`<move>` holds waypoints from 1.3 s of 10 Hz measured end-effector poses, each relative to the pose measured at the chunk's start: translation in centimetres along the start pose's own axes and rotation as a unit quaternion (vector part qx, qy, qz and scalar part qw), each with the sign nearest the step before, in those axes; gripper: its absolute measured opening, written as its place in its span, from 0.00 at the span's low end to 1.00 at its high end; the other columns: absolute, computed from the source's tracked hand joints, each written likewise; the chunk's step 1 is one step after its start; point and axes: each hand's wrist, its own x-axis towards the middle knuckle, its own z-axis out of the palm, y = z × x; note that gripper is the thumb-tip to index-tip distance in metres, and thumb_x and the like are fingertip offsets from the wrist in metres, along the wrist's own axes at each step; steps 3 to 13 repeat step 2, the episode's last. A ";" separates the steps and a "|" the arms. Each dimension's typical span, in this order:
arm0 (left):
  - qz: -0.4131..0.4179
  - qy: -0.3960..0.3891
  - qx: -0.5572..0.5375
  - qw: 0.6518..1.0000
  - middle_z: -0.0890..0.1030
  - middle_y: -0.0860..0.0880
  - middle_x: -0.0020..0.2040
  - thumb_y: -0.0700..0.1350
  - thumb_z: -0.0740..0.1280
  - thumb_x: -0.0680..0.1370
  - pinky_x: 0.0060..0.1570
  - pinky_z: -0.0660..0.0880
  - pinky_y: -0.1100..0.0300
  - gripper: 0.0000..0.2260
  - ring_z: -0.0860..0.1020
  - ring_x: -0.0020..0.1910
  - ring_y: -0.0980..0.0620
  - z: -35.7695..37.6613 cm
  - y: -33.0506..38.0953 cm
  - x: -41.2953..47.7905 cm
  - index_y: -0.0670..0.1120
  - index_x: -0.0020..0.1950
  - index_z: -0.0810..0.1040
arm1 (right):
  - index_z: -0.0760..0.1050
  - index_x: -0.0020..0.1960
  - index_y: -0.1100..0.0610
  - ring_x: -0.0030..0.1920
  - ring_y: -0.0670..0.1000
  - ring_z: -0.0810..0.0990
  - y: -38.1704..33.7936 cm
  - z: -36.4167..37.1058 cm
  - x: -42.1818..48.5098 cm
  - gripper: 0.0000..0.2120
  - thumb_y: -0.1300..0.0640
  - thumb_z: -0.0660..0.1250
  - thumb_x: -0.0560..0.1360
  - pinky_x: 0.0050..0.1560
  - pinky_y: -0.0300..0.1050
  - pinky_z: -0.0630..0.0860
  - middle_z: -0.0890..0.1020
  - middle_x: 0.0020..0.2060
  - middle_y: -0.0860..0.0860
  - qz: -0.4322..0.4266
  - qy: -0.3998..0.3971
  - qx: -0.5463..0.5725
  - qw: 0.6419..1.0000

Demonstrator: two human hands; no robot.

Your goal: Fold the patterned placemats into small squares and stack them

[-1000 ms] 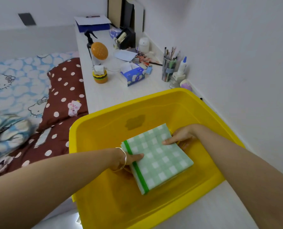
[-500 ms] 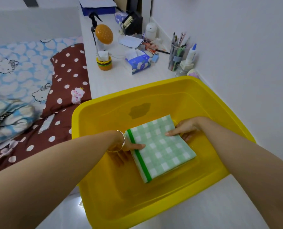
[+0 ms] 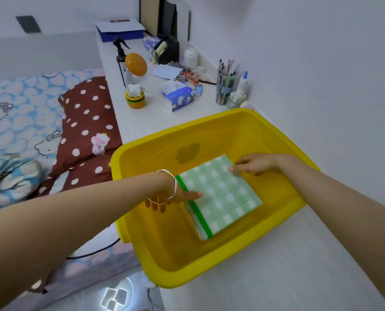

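Bare forearms, no sleeves; thin silver bangle [image 3: 172, 187] on left wrist.

Placemats [image 3: 220, 196]: folded into a square stack, green/white check. Top one has a solid green stripe along its left edge. Thin layers show at the near-left side. Stack sits approx. level, turned diagonal, low inside yellow tub [image 3: 209, 274], right of centre.
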 end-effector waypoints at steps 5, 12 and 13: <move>0.112 0.186 0.039 0.975 0.81 0.45 0.46 0.76 0.46 0.68 0.40 0.73 0.59 0.43 0.77 0.43 0.45 -1.6 -0.7 -3.3 0.43 0.62 0.73 | 0.68 0.68 0.53 0.69 0.50 0.66 -0.4 0.8 -8.1 0.26 0.45 0.67 0.74 0.65 0.42 0.64 0.67 0.70 0.51 -0.096 0.234 0.108 0.961; 0.112 0.186 0.039 0.975 0.81 0.45 0.46 0.76 0.46 0.68 0.40 0.73 0.59 0.43 0.77 0.43 0.45 -1.6 -0.7 -3.3 0.43 0.62 0.73 | 0.68 0.68 0.53 0.69 0.50 0.66 -0.4 0.8 -8.1 0.26 0.45 0.67 0.74 0.65 0.42 0.64 0.67 0.70 0.51 -0.096 0.234 0.108 0.961; 0.112 0.186 0.039 0.975 0.81 0.45 0.46 0.76 0.46 0.68 0.40 0.73 0.59 0.43 0.77 0.43 0.45 -1.6 -0.7 -3.3 0.43 0.62 0.73 | 0.68 0.68 0.53 0.69 0.50 0.66 -0.4 0.8 -8.1 0.26 0.45 0.67 0.74 0.65 0.42 0.64 0.67 0.70 0.51 -0.096 0.234 0.108 0.961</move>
